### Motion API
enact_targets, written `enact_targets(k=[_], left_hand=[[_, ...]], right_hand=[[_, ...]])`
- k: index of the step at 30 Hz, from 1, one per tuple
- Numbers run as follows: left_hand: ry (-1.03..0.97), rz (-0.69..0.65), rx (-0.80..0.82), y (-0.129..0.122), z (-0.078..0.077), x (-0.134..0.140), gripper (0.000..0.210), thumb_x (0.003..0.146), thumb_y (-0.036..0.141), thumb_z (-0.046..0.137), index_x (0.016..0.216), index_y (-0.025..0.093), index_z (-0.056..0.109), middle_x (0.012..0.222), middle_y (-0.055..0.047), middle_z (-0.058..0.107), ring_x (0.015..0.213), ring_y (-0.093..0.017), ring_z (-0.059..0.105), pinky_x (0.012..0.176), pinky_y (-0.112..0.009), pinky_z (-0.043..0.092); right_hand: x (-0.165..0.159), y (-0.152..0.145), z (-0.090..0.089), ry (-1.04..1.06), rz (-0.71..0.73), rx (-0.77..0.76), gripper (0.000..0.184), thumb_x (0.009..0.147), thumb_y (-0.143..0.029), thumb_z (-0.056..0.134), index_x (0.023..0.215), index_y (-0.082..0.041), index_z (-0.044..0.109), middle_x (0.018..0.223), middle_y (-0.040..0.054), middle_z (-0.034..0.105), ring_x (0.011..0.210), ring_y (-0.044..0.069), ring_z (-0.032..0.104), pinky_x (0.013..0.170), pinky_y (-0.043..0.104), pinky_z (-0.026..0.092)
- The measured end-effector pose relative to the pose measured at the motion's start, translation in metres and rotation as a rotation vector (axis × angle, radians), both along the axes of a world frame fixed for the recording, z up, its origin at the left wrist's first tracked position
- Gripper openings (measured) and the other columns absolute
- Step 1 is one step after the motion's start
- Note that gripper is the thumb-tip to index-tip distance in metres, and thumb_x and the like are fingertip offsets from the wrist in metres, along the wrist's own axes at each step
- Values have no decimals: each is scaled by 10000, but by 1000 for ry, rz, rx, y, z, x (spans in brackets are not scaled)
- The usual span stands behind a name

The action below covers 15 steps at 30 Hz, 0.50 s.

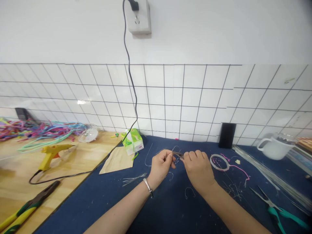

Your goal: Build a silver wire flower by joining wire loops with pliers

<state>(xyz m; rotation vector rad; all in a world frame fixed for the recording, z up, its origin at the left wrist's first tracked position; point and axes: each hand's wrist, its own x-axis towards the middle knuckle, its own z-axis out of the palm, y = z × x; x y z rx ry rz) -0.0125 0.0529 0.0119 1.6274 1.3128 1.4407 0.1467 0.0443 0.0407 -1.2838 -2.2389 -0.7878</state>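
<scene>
Above the middle of the dark blue cloth, my left hand is closed in a pinch on a thin metal wire, part of which curves up past the fingertips. My right hand is wrapped around small pliers; their handles are hidden in the fist. The dark jaws of the pliers point left and meet the wire near my left fingertips. Below the hands lies a bent piece of wire. A small bundle of straight wires rests left of my left wrist.
Teal-handled long-nose pliers lie open at right, near wire offcuts, a round white dish and long wires. A white mug stands behind. On the wooden table at left are a yellow glue gun and yellow-green pliers.
</scene>
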Motion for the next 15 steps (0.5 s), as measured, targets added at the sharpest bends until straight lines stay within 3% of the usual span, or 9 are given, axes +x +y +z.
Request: enact_targets(k=[5,10,15], left_hand=[[-89,-42,-66,2,-2,0,243,857,348,455,744,164,567,525,17,599,476,-114,559,591,-233,425],[-210,-165,-97,6,1,-3,233,850,349,466,761,149,544,628,-2,621,470,-102,557,563,-230,424],[-172,-279,-94,11,9,-12,222,843,343,479,795,141,556,658,-10,613,520,-108,568,592,-238,419]], right_hand=[[-1,0,-1,-26,-7,18,155,865,-164,424,895,-142,575,728,86,506,705,206,385,645,362,257],[2,5,0,7,5,-28,170,881,-242,438,891,-151,581,729,77,517,738,211,412,671,357,268],[16,18,9,89,148,-87,221,865,-348,484,824,-160,594,735,67,554,758,199,455,686,332,287]])
